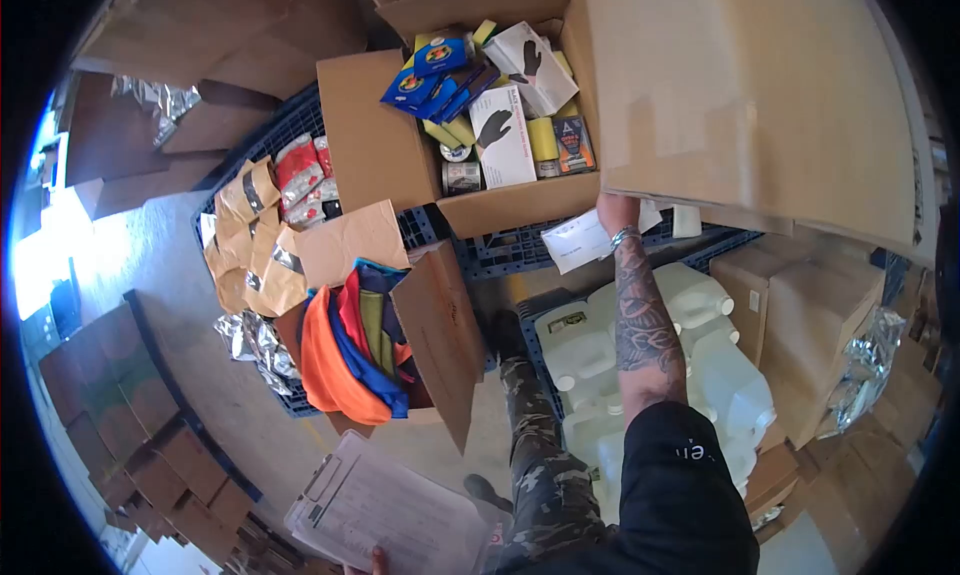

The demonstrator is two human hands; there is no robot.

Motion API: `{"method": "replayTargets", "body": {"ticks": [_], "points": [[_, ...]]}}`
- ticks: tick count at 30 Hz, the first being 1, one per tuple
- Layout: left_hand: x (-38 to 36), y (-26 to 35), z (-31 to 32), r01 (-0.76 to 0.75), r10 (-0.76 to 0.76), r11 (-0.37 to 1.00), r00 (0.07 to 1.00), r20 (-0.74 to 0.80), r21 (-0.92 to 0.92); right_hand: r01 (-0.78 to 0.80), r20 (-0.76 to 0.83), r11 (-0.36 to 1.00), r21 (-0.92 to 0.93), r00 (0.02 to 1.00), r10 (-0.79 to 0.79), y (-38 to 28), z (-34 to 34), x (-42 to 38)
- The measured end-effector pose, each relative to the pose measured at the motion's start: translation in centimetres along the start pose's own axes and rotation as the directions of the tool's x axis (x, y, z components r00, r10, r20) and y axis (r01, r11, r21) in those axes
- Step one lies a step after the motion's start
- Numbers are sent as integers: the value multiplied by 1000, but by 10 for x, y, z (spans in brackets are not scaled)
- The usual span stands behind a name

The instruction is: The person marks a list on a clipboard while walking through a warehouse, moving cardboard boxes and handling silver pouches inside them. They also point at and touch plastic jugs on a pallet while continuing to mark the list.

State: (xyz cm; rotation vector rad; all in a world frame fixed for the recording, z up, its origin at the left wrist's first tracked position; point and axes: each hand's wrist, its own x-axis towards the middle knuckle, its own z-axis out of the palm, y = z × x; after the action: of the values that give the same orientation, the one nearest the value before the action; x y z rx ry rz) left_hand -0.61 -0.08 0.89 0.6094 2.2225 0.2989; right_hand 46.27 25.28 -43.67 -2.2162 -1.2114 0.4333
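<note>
At the bottom of the view, my left hand [378,561] grips a clipboard [385,505] with printed sheets, its thumb over the lower edge. My right arm stretches forward. My right hand [619,212] is at the lower left corner of a large cardboard box [690,95], and its fingers are hidden there. White papers [578,242] lie just beside that wrist. To its left, an open carton [510,203] holds white boxes of black gloves [503,135], blue packets [440,80], yellow sponges and a few cans.
Nearer, another open carton [440,325] holds folded orange, blue, red and green cloths [340,360]. Brown paper packages [255,240] lie left of it on a dark pallet. Several translucent jugs [590,335] stand under my right arm. Stacked cartons [800,325] line the right side.
</note>
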Motion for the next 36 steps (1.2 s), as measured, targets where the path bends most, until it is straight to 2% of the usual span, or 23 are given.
{"method": "replayTargets", "body": {"ticks": [1, 2, 3, 5, 7, 9, 10, 12, 13, 15, 18, 21, 22, 23, 25, 27, 29, 31, 33, 36], "points": [[2, -5, -2, -15, 15, 1000, 1000, 19, -21, 36, -110, 995, 97, 994, -25, 4, 0, -3], [1, -13, -11, -32, 33, 999, 999, 23, -26, -218, 64, 969, 118, 975, 211, -18, -17, -16], [-1, -10, -13, -52, 53, 998, 998, 20, -20, 20, -277, 966, 258, 959, 54, -22, -3, -26], [-2, -1, -11, -90, 89, 995, 996, -9, -51, -106, -88, 953, 283, 987, 136, -15, 4, -53], [-3, 17, -14, -139, 140, 990, 989, 40, -25, -243, 64, 868, 433, 969, 239, -51, -21, -88], [-14, 41, -12, -257, 258, 966, 966, 4, -26, -240, 52, 844, 480, 968, 246, -73, -22, -131], [-11, 32, -20, -271, 272, 962, 962, 21, -29, -333, 191, 778, 533, 943, 273, -86, -28, -151], [7, 7, -35, -378, 395, 908, 916, 69, -181, -483, 445, 632, 606, 864, 235, -118, -49, -184], [2, 10, -40, -393, 413, 900, 907, 80, -190, -546, 554, 557, 625, 814, 176, -139, -68, -201], [-8, 24, -44, -473, 510, 835, 857, 71, -282, -548, 597, 562, 619, 794, 116, -172, -100, -230], [-2, 14, -64, -463, 551, 781, 827, 113, -420, -359, 466, 646, 674, 885, 6, -209, -148, -262], [9, 1, -83, -448, 630, 701, 754, 187, -554, -193, 328, 669, 718, 941, -80, -237, -202, -286], [10, -2, -89, -452, 647, 692, 734, 206, -563, -117, 196, 620, 776, 979, -61, -243, -206, -299], [8, -3, -99, -487, 679, 668, 709, 193, -563, -318, 356, 544, 776, 934, 37, -262, -239, -310], [6, -16, -122, -529, 720, 630, 672, 174, -568, -160, 218, 500, 851, 974, -59, -270, -265, -340], [8, -30, -141, -550, 785, 562, 590, 189, -618, -113, 154, 480, 870, 987, -47, -288, -288, -383], [15, -50, -168, -548, 797, 545, 574, 189, -635, -63, 41, 435, 898, 997, 58, -296, -287, -434], [19, -64, -193, -572, 814, 539, 544, 205, -619, -102, 61, 367, 924, 991, 123, -301, -268, -484], [26, -78, -208, -530, 815, 493, 560, 152, -690, -282, 206, 354, 892, 949, 239, -305, -250, -528], [26, -94, -232, -485, 817, 471, 554, 158, -737, -333, 268, 325, 885, 936, 229, -324, -242, -580]]}}
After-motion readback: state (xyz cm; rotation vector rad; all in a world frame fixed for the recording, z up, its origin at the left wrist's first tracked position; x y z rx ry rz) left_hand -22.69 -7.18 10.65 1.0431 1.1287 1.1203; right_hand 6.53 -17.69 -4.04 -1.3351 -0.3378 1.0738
